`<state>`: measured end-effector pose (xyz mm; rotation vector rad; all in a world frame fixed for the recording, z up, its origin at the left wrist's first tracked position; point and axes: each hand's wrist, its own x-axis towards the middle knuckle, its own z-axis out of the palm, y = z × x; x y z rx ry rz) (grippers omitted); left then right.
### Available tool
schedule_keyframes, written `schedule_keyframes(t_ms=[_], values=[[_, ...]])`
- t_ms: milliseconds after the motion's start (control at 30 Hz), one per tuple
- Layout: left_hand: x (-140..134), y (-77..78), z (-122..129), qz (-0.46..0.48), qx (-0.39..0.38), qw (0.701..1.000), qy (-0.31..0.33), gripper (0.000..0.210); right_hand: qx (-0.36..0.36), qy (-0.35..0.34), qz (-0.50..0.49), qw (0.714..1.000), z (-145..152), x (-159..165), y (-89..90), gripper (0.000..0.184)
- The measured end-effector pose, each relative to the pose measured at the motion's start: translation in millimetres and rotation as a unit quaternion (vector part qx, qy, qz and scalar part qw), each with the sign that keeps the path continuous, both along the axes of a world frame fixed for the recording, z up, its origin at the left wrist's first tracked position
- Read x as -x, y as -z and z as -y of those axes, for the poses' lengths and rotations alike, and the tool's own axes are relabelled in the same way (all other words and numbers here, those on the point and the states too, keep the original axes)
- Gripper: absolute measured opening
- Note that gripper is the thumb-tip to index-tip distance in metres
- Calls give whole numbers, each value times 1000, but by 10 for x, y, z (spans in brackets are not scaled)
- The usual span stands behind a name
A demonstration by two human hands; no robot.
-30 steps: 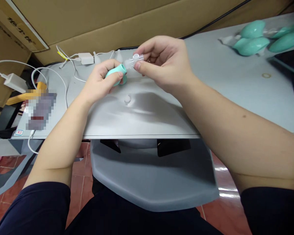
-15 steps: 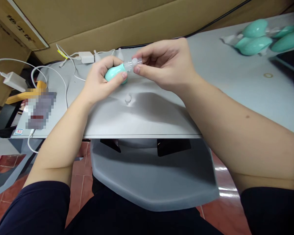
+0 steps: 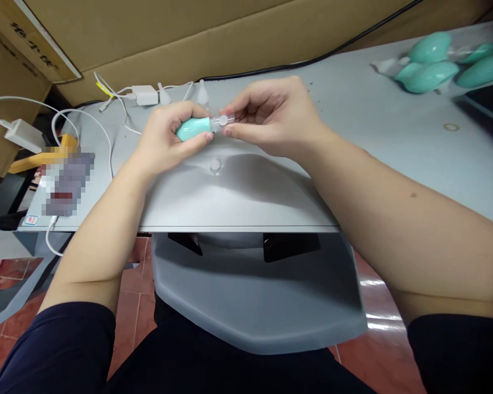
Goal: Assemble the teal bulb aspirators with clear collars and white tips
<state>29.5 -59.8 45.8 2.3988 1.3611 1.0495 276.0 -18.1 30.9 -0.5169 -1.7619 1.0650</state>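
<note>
My left hand point(image 3: 164, 134) is closed around a mint-green nasal aspirator bulb point(image 3: 192, 129), which lies sideways with its neck to the right. A clear plastic tube piece point(image 3: 219, 122) sits at the bulb's neck, in line with it. Thumb and fingers of my right hand point(image 3: 271, 117) pinch the tube's far end. Below the hands, a small clear round cap point(image 3: 215, 166) rests on the table. Two whitish nozzle tips stand just behind my hands, one a left nozzle tip point(image 3: 163, 95), the other a right nozzle tip point(image 3: 202, 93).
Several mint-green bulbs point(image 3: 431, 75) with clear parts lie at the back right, beside a dark flat object point(image 3: 491, 112). A thin ring point(image 3: 451, 127) lies nearby. White chargers point(image 3: 144, 95), cables and a blurred phone point(image 3: 69, 183) occupy the left. Cardboard point(image 3: 189, 41) walls the back.
Both hands have come slightly lower, toward me, with the bulb and tube. The right nozzle tip shows more fully. The cap stays where it was.
</note>
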Motion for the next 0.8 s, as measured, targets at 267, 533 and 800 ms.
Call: schedule_keyframes(t_ms=[267,533,800], values=[[-16,96,-43,10,4,1000,-16,27,42,33,-5,999,5,40,-2,28],[-19,118,-33,16,-10,1000,-10,35,49,24,-21,998,61,47,6,26],[0,145,-65,4,-10,1000,6,34,36,9,12,999,83,46,4,27]])
